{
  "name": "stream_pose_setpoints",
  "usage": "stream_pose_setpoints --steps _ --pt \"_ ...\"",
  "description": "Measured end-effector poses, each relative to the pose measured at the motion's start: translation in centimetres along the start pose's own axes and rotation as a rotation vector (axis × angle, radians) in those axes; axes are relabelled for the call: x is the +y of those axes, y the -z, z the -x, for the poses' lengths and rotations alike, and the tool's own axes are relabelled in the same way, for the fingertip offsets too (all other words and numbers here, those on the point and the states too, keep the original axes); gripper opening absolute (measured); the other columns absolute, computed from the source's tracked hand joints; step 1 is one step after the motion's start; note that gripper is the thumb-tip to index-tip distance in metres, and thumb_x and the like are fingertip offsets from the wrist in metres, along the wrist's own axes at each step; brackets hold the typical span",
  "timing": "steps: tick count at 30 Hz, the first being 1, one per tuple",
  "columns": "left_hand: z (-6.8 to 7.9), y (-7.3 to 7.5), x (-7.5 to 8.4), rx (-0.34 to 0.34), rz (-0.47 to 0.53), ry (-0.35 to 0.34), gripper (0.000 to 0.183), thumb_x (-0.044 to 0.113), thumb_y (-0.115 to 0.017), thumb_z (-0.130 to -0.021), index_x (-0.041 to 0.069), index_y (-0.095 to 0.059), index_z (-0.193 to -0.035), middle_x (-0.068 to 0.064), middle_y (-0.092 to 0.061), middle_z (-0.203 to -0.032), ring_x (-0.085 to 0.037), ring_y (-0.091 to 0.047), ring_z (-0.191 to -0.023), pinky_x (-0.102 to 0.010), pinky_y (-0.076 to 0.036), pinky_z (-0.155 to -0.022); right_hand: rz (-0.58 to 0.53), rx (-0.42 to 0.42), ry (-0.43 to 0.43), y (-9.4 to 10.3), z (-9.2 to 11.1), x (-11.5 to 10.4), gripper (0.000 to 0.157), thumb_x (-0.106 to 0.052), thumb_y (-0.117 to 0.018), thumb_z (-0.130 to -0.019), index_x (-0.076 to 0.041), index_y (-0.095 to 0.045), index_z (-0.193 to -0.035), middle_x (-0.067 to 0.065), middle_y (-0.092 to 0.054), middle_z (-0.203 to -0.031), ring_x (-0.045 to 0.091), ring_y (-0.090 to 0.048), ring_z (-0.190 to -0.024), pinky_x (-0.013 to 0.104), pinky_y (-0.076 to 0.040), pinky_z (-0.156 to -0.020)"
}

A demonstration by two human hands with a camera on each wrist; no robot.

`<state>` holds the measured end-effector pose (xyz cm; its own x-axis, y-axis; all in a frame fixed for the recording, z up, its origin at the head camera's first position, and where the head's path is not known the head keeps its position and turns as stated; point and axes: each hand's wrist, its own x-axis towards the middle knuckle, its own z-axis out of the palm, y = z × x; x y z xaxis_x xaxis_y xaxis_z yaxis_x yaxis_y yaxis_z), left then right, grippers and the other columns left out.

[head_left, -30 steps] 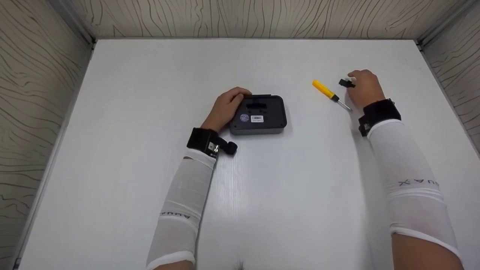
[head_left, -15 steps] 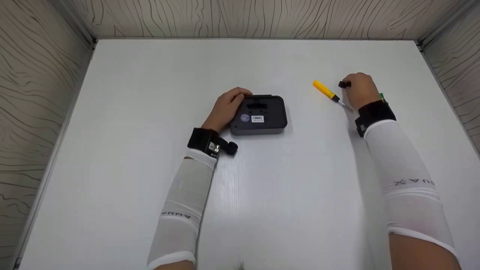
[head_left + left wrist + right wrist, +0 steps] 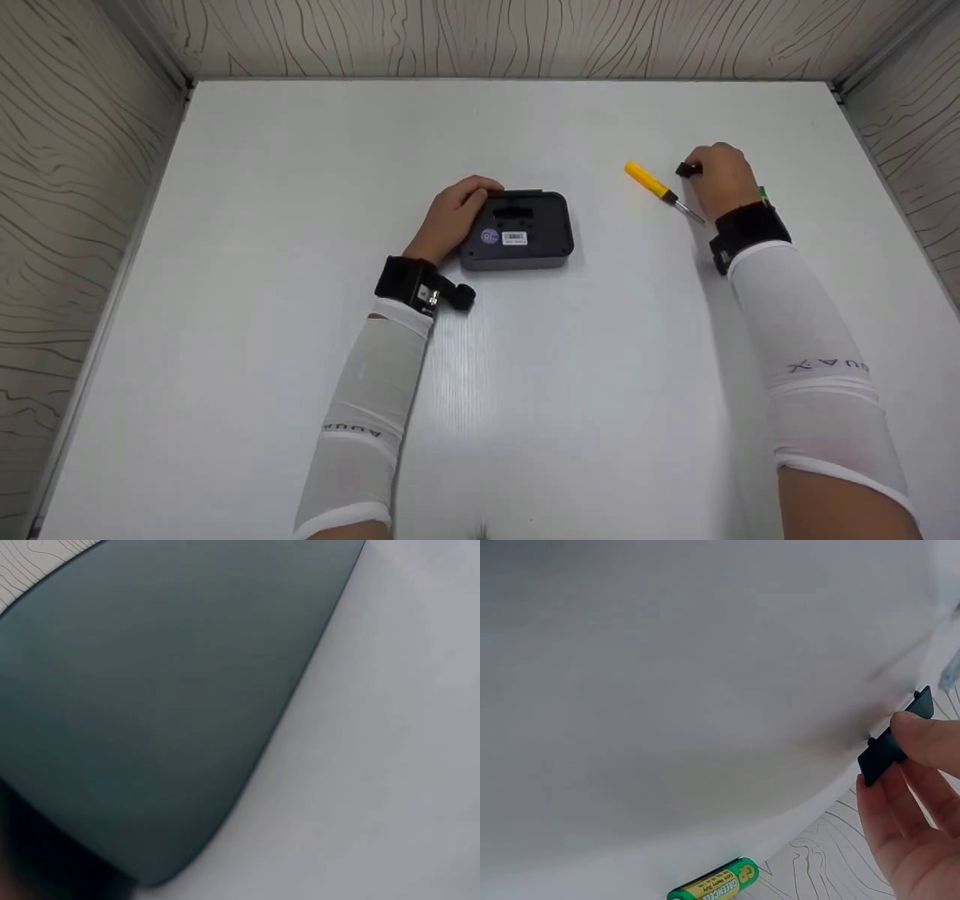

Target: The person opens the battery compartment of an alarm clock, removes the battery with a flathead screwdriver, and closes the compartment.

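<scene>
My left hand (image 3: pixel 448 216) grips the left side of a dark grey, rounded box-shaped device (image 3: pixel 551 225), its thumb along the edge. The device lies on the white table with a barcode label, a round sticker and an open recess facing up. In the left wrist view, a smooth dark panel of the device (image 3: pixel 172 682) fills much of the picture. At the right, my right hand (image 3: pixel 724 180) pinches a small black battery cover (image 3: pixel 685 170) between thumb and fingers. Small tabs show along one edge of this cover (image 3: pixel 880 756) in the right wrist view.
A yellow-handled screwdriver (image 3: pixel 649 181) lies between the device and my right hand, tip toward the right wrist. A green and yellow battery (image 3: pixel 718 883) lies on the table close to that wrist. Patterned walls (image 3: pixel 480 37) border the table at the back and sides.
My right hand has shifted slightly left and its fingers have closed in on the battery cover. A green battery end now shows beside that wrist. The left hand and device have stayed put.
</scene>
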<state>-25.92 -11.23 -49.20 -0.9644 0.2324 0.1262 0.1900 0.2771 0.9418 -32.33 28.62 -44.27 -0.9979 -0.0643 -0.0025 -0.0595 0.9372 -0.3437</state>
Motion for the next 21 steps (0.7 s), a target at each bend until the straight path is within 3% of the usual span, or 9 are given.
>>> stream_pose_setpoints --steps 9,14,21 --pt "0.0 0.0 0.1 0.000 -0.001 0.016 0.030 0.017 -0.045 -0.109 0.013 -0.070 -0.125 0.000 -0.067 -0.127 -0.011 -0.056 -0.125 -0.026 -0.039 -0.108 -0.034 0.038 -0.005 0.2 0.3 0.2 0.024 0.005 -0.058 -0.099 0.007 -0.069 -0.120 0.028 -0.060 -0.111 0.042 -0.055 -0.106 0.055 -0.048 -0.098" --pt "0.0 -0.1 0.0 0.005 -0.001 0.019 0.030 0.017 -0.045 -0.109 0.013 -0.070 -0.124 0.000 -0.068 -0.126 -0.011 -0.057 -0.124 -0.027 -0.040 -0.108 -0.048 0.055 -0.002 0.6 0.5 0.0 0.028 0.009 -0.053 -0.098 0.008 -0.069 -0.121 0.029 -0.058 -0.112 0.042 -0.055 -0.108 0.054 -0.047 -0.100" --pt "-0.1 -0.1 0.0 0.008 0.013 0.017 0.029 0.017 -0.046 -0.108 0.012 -0.070 -0.123 -0.001 -0.068 -0.126 -0.012 -0.057 -0.124 -0.027 -0.040 -0.107 -0.107 0.144 0.048 1.3 0.6 -2.0 0.029 0.008 -0.051 -0.100 0.009 -0.067 -0.124 0.031 -0.062 -0.117 0.042 -0.059 -0.111 0.052 -0.051 -0.097"
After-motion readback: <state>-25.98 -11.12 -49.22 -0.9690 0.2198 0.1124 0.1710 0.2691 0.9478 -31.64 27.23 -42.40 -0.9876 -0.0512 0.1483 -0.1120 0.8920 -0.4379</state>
